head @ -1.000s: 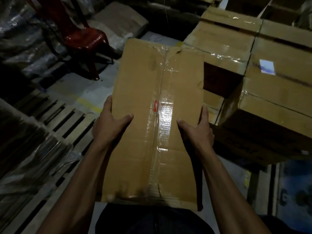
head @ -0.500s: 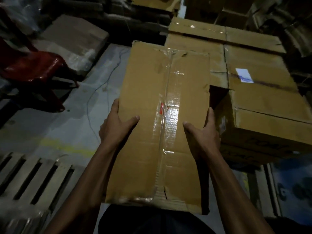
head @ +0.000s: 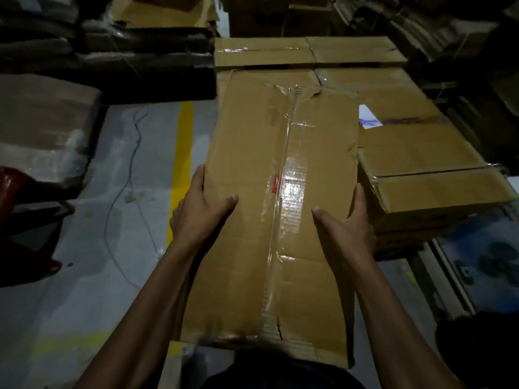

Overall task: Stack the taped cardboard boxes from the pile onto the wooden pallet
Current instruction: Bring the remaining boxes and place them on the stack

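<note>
Both hands, left [head: 200, 213] and right [head: 348, 228], grip a creased, taped box [head: 276, 209] by its sides; stacked boxes [head: 407, 153] right of it blur, perhaps dented.

A dim storeroom is seen, with a grey concrete floor [head: 84, 276] crossed by a painted yellow line [head: 181, 164]. A thin pale cable [head: 123, 209] is trailed across it, and a glossy red plastic chair [head: 22, 197] is placed at the left edge.

Left hand [head: 200, 213] and right hand [head: 349, 223] grip a taped cardboard box [head: 276, 209] by its sides, apparently just above stacked boxes [head: 415, 153] beside the floor's yellow line [head: 181, 158].
</note>
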Motion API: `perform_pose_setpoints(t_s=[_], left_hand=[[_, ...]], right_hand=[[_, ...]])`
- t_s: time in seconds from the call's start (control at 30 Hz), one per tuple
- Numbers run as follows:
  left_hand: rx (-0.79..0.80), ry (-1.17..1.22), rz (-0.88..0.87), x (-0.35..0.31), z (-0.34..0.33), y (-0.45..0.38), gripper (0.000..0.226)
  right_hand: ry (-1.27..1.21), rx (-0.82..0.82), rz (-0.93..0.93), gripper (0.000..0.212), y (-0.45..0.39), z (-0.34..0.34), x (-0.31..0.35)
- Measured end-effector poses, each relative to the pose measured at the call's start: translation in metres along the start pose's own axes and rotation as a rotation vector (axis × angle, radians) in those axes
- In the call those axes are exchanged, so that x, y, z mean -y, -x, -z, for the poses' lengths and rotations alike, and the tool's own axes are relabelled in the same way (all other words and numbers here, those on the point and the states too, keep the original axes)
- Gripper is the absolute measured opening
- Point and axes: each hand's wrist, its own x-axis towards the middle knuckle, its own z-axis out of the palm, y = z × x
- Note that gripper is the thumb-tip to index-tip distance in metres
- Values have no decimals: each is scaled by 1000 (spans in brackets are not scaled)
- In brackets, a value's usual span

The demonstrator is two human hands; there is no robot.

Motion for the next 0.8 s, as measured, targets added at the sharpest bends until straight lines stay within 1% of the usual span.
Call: perform_pose_setpoints(t_s=[0.17,0.37,0.47,0.6,0.7,0.8], left_hand=[[80,9,-42,-24,-28,-66,82],[166,56,-90,-61,-62,-147,86],[204,18,-118,-84,-75,-178,88],[296,15,-153,-104,-88,-215,89],[371,27,-185,-108,-94,-237,92],[480,-6,-236,-108,-98,-270,92]], right_hand=[[-37,-62,-75,101,-53,-5,8],[-32,-162,-138,101,-115,-4,31],[-49,-200,-202,101,-136,0,40],[-46,-301,-260,101,-151,-3,51],[-46,-340,-310,101,-154,-13,56],[-61,-450,-398,100,-152,-37,64]])
